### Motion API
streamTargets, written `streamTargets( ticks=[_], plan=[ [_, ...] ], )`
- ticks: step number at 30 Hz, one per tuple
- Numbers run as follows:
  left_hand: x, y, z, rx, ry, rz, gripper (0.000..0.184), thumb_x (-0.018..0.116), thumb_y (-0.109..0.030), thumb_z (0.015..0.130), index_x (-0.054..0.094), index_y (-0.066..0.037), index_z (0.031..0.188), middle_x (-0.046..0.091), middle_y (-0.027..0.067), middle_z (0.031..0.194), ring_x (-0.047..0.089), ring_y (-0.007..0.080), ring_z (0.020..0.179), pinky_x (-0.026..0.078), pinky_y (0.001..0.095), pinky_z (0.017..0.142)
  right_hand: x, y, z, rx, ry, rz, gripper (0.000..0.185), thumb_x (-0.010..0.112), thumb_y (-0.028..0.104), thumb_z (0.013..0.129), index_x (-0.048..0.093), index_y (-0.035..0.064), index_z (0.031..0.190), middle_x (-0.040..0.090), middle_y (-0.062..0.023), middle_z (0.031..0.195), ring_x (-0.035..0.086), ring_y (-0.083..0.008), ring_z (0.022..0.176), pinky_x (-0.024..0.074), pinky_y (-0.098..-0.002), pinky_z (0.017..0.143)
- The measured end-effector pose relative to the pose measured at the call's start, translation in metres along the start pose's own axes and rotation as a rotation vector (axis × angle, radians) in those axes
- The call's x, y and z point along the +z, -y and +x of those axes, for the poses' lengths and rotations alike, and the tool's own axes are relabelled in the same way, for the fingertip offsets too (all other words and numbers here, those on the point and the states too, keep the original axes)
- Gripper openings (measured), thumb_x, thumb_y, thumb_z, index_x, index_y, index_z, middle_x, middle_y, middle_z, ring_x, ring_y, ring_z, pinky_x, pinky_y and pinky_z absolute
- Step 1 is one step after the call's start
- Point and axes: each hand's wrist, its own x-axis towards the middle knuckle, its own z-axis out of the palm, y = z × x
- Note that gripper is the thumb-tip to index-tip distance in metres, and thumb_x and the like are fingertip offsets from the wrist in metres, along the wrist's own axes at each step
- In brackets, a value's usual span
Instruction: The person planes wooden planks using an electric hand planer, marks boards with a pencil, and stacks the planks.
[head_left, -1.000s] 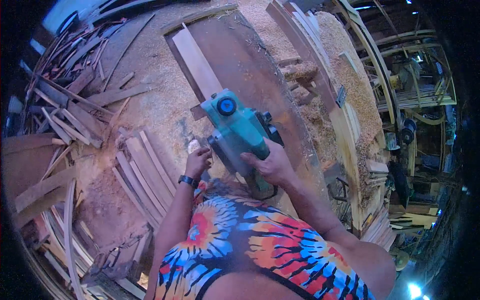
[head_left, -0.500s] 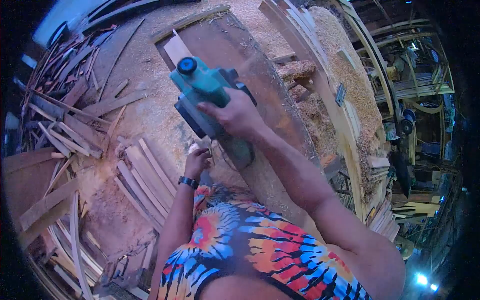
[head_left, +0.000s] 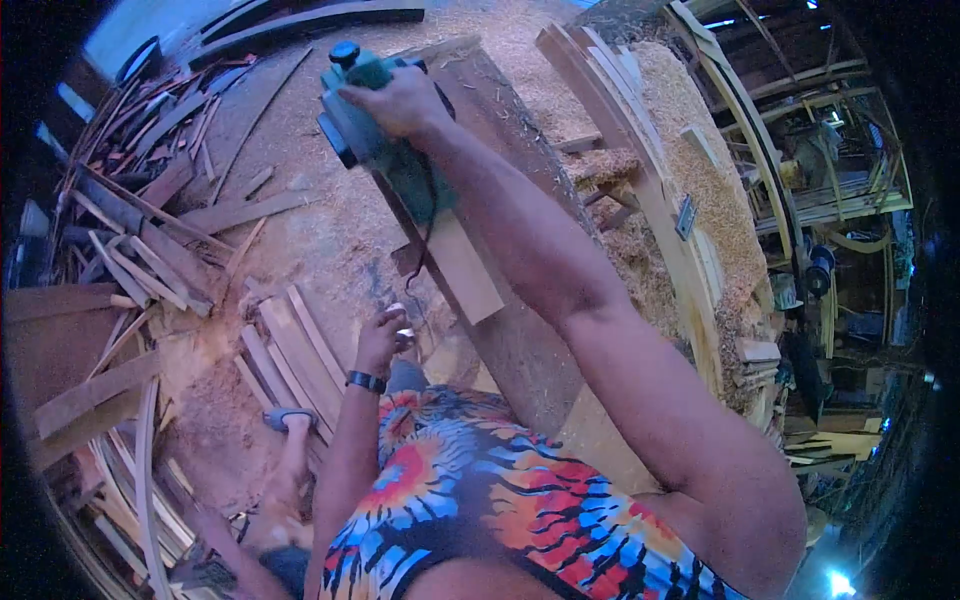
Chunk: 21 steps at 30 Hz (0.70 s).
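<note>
My right hand (head_left: 400, 103) is wrapped round the handle of a teal electric planer (head_left: 378, 160) with a dark front knob. The planer rests over the far end of a pale wooden board (head_left: 467, 272), whose near end shows behind the tool. Under the board lies a wide brown workbench top (head_left: 520, 345). A dark cord (head_left: 428, 235) hangs from the planer along the bench side. My left hand (head_left: 380, 338) is low beside the bench, fingers curled round something small and whitish that I cannot make out.
Several cut wooden strips (head_left: 290, 340) lie on the dusty floor at left, with scrap wood (head_left: 150, 150) beyond. Long planks (head_left: 650, 170) and heaped shavings (head_left: 735, 210) stand at right. Another person's sandalled foot (head_left: 290, 418) shows at lower left.
My right hand has pushed the planer away from me along the board, uncovering its near end. My left hand has dropped slightly. Another person's foot and arm have come into view at lower left.
</note>
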Motion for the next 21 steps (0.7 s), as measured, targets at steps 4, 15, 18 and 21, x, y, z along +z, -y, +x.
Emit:
streamTargets(
  ticks=[4, 15, 18, 21],
  plan=[
    [0.014, -0.013, -0.018, 0.029, 0.003, 0.074, 0.036, 0.064, -0.016, 0.093, 0.061, 0.001, 0.125, 0.068, 0.0087, 0.096, 0.062, 0.0142, 0.07, 0.054, 0.0288, 0.061, 0.009, 0.001, 0.038, 0.142, -0.005, -0.058, 0.055, 0.076, 0.057, 0.078, 0.074, 0.0048, 0.095, 0.072, -0.0122, 0.082, 0.07, -0.0218, 0.075, 0.0537, -0.0366, 0.073],
    [0.078, -0.058, -0.023, 0.799, -0.314, 0.582, 0.063, 0.068, -0.028, 0.087, 0.047, 0.003, 0.138, 0.059, 0.0261, 0.126, 0.059, 0.0392, 0.114, 0.047, 0.0434, 0.098, -0.114, -0.003, -0.168, 0.09, 0.033, 0.068, 0.037, 0.072, 0.034, 0.09, 0.07, 0.004, 0.113, 0.07, -0.0046, 0.091, 0.06, -0.0114, 0.076, 0.0495, -0.0312, 0.071],
    [0.114, -0.023, -0.015, 1.04, -0.405, 0.945, 0.094, 0.075, -0.04, 0.083, 0.027, 0.007, 0.149, 0.036, 0.0303, 0.149, 0.039, 0.0411, 0.138, 0.035, 0.0451, 0.113, -0.156, -0.022, -0.245, 0.19, -0.002, 0.095, 0.034, 0.072, 0.03, 0.091, 0.067, 0.0031, 0.112, 0.063, -0.0015, 0.075, 0.054, -0.009, 0.064, 0.0444, -0.0278, 0.058],
    [0.139, -0.004, -0.026, 0.897, -0.368, 1.068, 0.117, 0.078, -0.052, 0.077, 0.013, 0.009, 0.152, 0.021, 0.0312, 0.157, 0.024, 0.0426, 0.146, 0.024, 0.0493, 0.119, -0.184, -0.041, -0.302, 0.336, -0.09, 0.192, 0.025, 0.073, 0.026, 0.091, 0.064, 0.0035, 0.099, 0.057, 0.0006, 0.066, 0.052, -0.0092, 0.053, 0.0408, -0.0271, 0.049]
  ],
)
